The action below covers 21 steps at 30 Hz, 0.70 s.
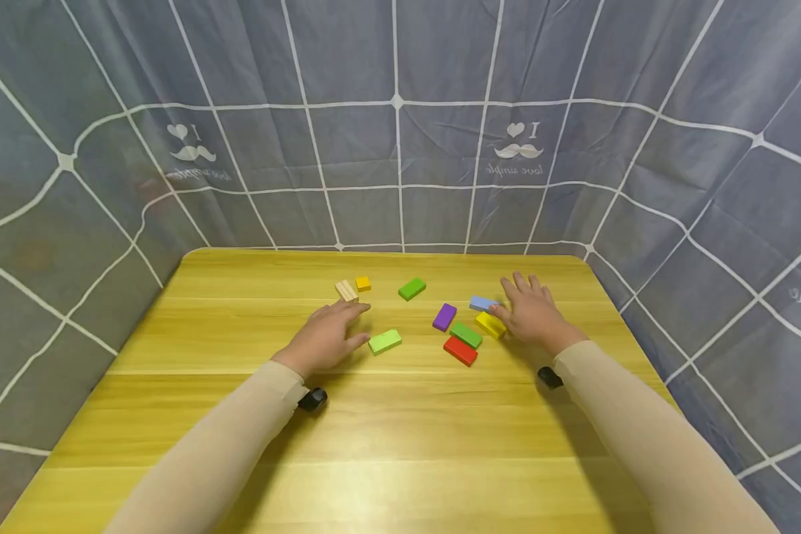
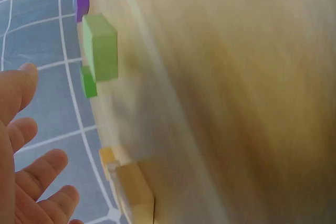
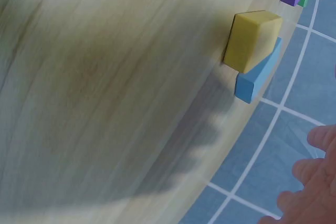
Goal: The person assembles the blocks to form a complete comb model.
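Note:
My left hand [image 1: 323,339] hovers over the left part of the table, fingers spread, holding nothing. Close to its thumb lies a light green block [image 1: 385,341]; beyond its fingers are plain wooden pieces [image 1: 347,291] and a small orange block [image 1: 363,283]. On the other side my right hand [image 1: 532,314] is spread out beside a yellow block [image 1: 491,325] and a light blue block [image 1: 483,303]. The right wrist view shows its fingers apart from the yellow block [image 3: 252,40]. Between the hands lie a purple block [image 1: 444,317], a green block [image 1: 466,335] and a red block [image 1: 460,351].
Another green block [image 1: 411,288] lies farther back, in the middle. All blocks rest on a yellow wood-grain table [image 1: 400,460]. A grey curtain [image 1: 347,148] with white lines hangs behind the table and along both sides.

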Each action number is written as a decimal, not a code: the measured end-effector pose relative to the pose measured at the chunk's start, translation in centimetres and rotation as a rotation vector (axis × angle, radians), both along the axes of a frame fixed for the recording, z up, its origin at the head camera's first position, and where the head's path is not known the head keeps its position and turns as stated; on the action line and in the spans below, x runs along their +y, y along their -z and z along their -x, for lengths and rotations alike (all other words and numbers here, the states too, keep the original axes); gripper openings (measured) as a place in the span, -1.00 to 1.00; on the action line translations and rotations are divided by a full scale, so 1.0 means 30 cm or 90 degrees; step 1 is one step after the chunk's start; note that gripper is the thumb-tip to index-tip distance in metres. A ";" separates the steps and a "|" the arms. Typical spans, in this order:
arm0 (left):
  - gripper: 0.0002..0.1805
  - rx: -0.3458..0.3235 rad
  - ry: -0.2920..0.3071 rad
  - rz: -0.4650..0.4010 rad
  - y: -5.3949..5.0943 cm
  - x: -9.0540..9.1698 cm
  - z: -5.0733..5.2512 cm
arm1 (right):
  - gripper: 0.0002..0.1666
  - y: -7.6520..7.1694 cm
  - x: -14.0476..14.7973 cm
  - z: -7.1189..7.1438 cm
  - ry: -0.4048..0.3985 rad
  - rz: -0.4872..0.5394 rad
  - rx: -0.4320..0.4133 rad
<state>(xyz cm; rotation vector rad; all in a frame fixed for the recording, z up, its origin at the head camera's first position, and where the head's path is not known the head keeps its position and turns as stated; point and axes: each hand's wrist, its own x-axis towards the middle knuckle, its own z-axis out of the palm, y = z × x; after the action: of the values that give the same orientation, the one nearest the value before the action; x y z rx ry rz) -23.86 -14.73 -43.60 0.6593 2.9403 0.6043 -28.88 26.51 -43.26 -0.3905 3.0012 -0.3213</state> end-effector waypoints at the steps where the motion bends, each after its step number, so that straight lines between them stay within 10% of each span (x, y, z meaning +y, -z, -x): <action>1: -0.31 -0.001 0.005 0.000 0.005 0.008 -0.001 | -0.08 0.001 -0.001 0.000 0.000 0.001 -0.001; 21: -0.43 -0.021 0.038 0.013 0.071 0.083 -0.004 | -0.12 0.033 -0.048 0.005 -0.014 0.001 -0.017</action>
<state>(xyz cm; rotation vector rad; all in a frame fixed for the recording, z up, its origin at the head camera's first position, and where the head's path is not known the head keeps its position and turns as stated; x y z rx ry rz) -23.75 -12.24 -45.72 0.7242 2.8813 0.5725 -29.04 25.07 -44.25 -0.4161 2.9684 -0.3243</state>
